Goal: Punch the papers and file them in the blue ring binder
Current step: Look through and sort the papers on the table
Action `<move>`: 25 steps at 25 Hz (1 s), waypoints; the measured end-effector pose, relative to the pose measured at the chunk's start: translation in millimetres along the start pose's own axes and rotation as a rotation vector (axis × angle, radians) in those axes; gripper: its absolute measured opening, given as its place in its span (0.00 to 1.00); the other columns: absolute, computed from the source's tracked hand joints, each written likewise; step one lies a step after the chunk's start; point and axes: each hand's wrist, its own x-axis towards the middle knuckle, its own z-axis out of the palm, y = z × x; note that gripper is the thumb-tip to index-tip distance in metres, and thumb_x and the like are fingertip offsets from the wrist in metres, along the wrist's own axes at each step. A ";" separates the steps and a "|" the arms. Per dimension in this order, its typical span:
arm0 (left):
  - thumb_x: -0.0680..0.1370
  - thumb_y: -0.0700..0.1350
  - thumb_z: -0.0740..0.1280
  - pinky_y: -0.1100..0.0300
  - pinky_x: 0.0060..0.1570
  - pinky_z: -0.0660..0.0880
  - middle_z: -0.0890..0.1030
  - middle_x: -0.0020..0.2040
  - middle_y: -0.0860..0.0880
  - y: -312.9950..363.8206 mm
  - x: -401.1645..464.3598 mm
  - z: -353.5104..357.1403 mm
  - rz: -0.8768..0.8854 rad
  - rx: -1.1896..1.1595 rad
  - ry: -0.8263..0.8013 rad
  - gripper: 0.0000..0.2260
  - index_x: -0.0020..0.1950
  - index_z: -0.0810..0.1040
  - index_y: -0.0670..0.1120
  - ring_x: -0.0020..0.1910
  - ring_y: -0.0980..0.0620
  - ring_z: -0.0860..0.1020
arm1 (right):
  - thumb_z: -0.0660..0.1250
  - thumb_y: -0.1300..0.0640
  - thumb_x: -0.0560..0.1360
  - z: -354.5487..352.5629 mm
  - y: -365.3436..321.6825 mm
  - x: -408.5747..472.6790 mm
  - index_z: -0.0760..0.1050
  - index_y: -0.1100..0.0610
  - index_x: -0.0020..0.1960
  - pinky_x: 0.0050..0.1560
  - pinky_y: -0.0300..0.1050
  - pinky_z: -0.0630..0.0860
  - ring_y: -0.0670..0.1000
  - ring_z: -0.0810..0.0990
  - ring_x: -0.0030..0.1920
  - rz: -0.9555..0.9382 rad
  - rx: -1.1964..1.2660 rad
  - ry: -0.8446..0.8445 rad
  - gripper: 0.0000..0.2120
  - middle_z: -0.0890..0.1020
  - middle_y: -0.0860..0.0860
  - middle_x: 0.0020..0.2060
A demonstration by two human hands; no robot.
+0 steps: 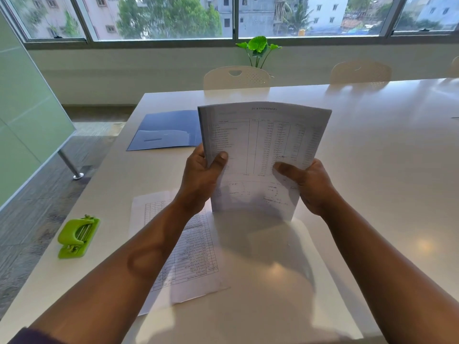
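I hold a stack of printed papers [263,145] upright, its bottom edge standing on the white table [372,145]. My left hand [201,177] grips the stack's left edge, thumb on the front sheet. My right hand [308,184] grips its right edge, thumb on the front as well. Another printed sheet [193,247] lies flat on the table under my left forearm. The blue binder [166,130] lies open behind the stack to the left, partly hidden by the papers. A green hole punch [78,237] sits near the table's left edge.
Two white chairs [236,76] [360,70] stand at the far side of the table. A green plant [258,49] is by the window. A frosted glass partition [27,115] with a metal foot stands on the floor to the left.
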 end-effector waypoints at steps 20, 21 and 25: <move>0.82 0.43 0.67 0.58 0.48 0.83 0.83 0.55 0.50 -23.7 -4.6 1.8 -0.114 -0.019 -0.069 0.07 0.60 0.78 0.44 0.52 0.49 0.83 | 0.74 0.61 0.75 -3.0 16.2 0.3 0.83 0.51 0.58 0.58 0.61 0.82 0.57 0.86 0.55 0.037 -0.033 0.017 0.13 0.87 0.51 0.55; 0.82 0.43 0.68 0.58 0.48 0.83 0.83 0.55 0.50 -22.2 -4.5 -0.1 -0.118 -0.029 -0.056 0.08 0.60 0.78 0.44 0.51 0.50 0.84 | 0.73 0.61 0.76 -2.5 14.8 1.1 0.83 0.51 0.58 0.57 0.60 0.83 0.57 0.86 0.55 0.039 -0.056 0.020 0.11 0.87 0.51 0.55; 0.82 0.46 0.67 0.61 0.44 0.83 0.82 0.54 0.52 -15.4 -7.1 -11.6 -0.190 0.022 -0.026 0.09 0.61 0.75 0.46 0.49 0.51 0.83 | 0.70 0.55 0.80 5.2 11.5 7.4 0.82 0.53 0.61 0.56 0.54 0.84 0.56 0.85 0.55 0.021 -0.184 -0.042 0.11 0.86 0.50 0.56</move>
